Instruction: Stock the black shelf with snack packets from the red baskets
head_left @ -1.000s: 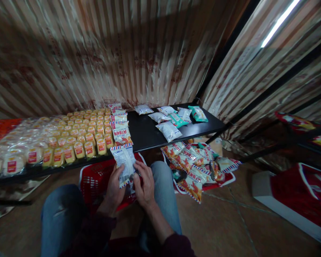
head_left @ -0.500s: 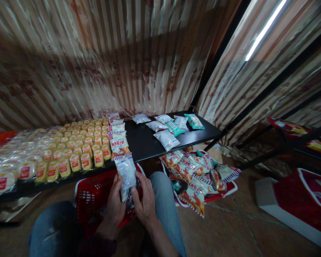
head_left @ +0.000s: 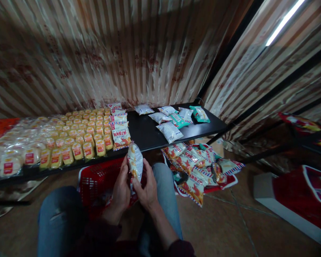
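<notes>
My left hand and my right hand are both closed on one snack packet, held upright between them above my knees. The packet is white with a red and blue striped edge and an orange picture, and I see it partly edge-on. Just beyond it, on the black shelf, a column of the same striped packets lies flat beside rows of small yellow-labelled cakes. Under my hands stands a red plastic basket.
Several white and green packets lie at the shelf's right end. A heap of striped packets lies on the floor to my right. A red and white box sits at far right. Striped wrapping covers the walls.
The packet has turned in my hands: its white printed back faced me before, now it shows its edge and orange front. It has also risen slightly.
</notes>
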A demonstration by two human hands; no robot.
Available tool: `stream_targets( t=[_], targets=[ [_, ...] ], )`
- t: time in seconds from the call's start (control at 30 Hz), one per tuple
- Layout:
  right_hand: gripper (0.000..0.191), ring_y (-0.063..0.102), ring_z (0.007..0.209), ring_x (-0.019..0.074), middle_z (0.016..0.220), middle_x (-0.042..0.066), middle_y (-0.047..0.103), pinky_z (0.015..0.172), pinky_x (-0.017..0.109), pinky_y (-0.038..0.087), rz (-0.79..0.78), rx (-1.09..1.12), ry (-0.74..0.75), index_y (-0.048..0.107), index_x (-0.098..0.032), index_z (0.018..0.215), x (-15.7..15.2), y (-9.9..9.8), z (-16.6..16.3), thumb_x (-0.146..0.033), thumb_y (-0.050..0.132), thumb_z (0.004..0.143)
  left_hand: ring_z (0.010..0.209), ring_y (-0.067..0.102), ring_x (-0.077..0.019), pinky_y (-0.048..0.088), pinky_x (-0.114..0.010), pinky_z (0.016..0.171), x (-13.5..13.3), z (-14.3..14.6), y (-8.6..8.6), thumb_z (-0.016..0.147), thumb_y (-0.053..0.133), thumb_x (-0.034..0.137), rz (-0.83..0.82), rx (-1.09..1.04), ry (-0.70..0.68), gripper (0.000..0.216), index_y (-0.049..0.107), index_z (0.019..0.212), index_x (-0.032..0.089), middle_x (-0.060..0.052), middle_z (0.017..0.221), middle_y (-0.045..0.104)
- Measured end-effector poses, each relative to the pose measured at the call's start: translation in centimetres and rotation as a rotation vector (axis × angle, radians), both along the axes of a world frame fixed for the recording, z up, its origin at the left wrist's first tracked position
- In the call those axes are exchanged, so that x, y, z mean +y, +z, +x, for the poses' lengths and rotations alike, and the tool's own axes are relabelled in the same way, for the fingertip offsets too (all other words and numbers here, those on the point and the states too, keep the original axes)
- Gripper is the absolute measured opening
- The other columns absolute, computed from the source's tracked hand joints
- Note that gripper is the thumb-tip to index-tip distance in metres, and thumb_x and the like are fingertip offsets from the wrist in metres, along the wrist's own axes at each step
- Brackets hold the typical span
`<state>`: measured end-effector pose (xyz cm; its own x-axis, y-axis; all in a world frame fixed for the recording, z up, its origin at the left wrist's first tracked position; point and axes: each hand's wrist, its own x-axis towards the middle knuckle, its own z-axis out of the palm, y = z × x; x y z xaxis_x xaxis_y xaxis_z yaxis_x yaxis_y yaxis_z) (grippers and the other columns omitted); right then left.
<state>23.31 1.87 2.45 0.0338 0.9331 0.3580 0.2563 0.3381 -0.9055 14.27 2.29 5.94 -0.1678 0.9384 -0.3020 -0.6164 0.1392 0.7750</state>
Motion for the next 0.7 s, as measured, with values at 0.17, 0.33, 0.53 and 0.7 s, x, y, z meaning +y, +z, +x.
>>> stream_targets(
  t=[0.17, 0.33, 0.53, 0.7],
  targets=[
    [0.072, 0.048, 0.127, 0.0287, 0.141, 0.015, 0.047, 0.107, 0.046, 0.04, -0.02, 0.034, -0.001, 0.035, -0.017, 0.142, 0.1, 0.0, -0.1, -0.042, 0.063, 0.081, 0.137, 0.037, -0.0204, 0.034, -0.033, 0.111, -0.1, 0.0, 0.0, 0.088, 0.048, 0.045, 0.049, 0.119, -0.02, 0.054, 0.044, 0.139, 0.028, -0.002, 0.149, 0.04],
    [0.056, 0.049, 0.127, 0.0258, 0.138, 0.013, 0.051, 0.106, 0.043, 0.042, -0.113, 0.176, -0.081, 0.044, -0.019, 0.137, 1.0, 0.4, 0.3, -0.041, 0.054, 0.088, 0.139, 0.032, -0.02, 0.029, -0.033, 0.114, 0.4, 0.5, 0.6, 0.088, 0.048, 0.046, 0.104, 0.187, -0.073, 0.054, 0.045, 0.139, 0.029, -0.001, 0.151, 0.038],
    [0.043, 0.065, 0.107, 0.0262, 0.121, 0.01, 0.065, 0.086, 0.041, 0.055, -0.278, 0.554, -0.054, 0.057, -0.025, 0.125, 4.5, 1.6, 1.8, -0.047, 0.048, 0.09, 0.14, 0.031, -0.0226, 0.022, -0.035, 0.117, 2.8, 1.2, 1.4, 0.081, 0.06, 0.045, 0.169, 0.41, -0.11, 0.051, 0.058, 0.127, 0.025, -0.006, 0.147, 0.043],
    [0.03, 0.069, 0.092, 0.0265, 0.106, 0.007, 0.072, 0.076, 0.039, 0.056, -0.394, 0.84, -0.047, 0.067, -0.025, 0.102, 8.0, 3.4, 2.5, -0.045, 0.059, 0.082, 0.139, 0.031, -0.0236, 0.024, -0.037, 0.115, 5.6, 2.1, 1.4, 0.081, 0.059, 0.039, 0.241, 0.558, -0.077, 0.047, 0.058, 0.126, 0.024, -0.008, 0.148, 0.04]
  ],
)
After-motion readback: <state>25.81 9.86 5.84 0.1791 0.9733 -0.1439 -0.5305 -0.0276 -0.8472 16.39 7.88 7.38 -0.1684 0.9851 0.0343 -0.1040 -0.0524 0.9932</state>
